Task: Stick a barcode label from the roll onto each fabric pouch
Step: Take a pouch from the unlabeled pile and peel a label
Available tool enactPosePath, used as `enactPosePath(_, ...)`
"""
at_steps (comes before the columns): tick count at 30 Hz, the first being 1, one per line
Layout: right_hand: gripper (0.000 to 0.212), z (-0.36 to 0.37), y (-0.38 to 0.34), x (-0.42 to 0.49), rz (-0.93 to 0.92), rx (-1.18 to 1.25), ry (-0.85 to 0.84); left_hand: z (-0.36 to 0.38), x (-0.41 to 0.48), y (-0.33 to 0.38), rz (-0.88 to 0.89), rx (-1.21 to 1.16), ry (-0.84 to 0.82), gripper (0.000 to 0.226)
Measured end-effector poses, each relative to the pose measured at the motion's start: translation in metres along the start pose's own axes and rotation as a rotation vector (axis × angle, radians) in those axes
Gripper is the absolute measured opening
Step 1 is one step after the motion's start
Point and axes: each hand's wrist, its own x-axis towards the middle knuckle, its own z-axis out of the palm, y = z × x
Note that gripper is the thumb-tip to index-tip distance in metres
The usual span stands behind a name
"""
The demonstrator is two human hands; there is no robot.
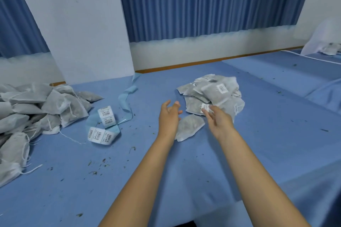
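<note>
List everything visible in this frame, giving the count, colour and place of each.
unlabelled pouches: a large pile, grey-white, far left of the table
labelled pouches: a smaller pile, grey-white with white barcode labels, centre right
single pouch: one, grey-white, flat on the cloth between the hands
label roll: one, white labels on pale blue backing, right of the left pile
backing strip: one, pale blue, trailing from the roll toward the wall
crumbs: many, dark, scattered on the cloth
table cloth: one, blue
curtain: blue, behind the table
pillar: one, white, back left
left hand: open, holding nothing, left of the single pouch
right hand: fingers touching a label at the pile's near edge
</note>
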Motion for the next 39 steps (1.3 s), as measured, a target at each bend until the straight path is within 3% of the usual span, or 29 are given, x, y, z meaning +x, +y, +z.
enactPosePath(2,0.007,0.001,0.014,-0.007,0.037,-0.026,0.032,-0.003,-0.002,-0.004,0.018,0.012,-0.012,0.032)
enactPosePath(5,0.02,0.012,0.041,-0.026,0.051,-0.186,-0.093,-0.015,-0.003,-0.006,0.033,0.047,-0.038,0.018)
enactPosePath(9,0.028,0.05,0.082,-0.059,0.021,-0.317,-0.34,-0.045,-0.005,-0.003,0.1,0.143,-0.052,0.023)
enactPosePath(21,0.026,0.184,0.242,-0.158,0.006,-0.538,-0.654,-0.263,-0.01,0.025,0.28,0.273,0.394,0.029)
enactPosePath(23,0.025,0.194,0.273,-0.163,-0.003,-0.626,-0.7,-0.3,-0.008,0.019,0.272,0.421,0.494,0.025)
enactPosePath(27,0.02,0.189,0.324,-0.157,-0.008,-0.805,-0.744,-0.368,0.006,0.004,0.151,1.001,0.754,0.025)
enactPosePath(30,0.027,0.179,0.338,-0.149,-0.067,-0.877,-0.751,-0.405,0.017,-0.008,-0.117,1.407,0.707,0.038)
enactPosePath(33,0.03,0.177,0.34,-0.141,-0.051,-0.847,-0.724,-0.414,0.025,-0.016,-0.234,1.483,0.678,0.054)
enactPosePath(37,0.011,0.18,0.339,-0.143,-0.012,-0.787,-0.724,-0.389,0.024,-0.018,-0.01,1.54,0.589,0.026)
enactPosePath(39,0.021,0.183,0.333,-0.147,0.019,-0.717,-0.734,-0.375,0.014,-0.019,0.214,1.447,0.565,0.023)
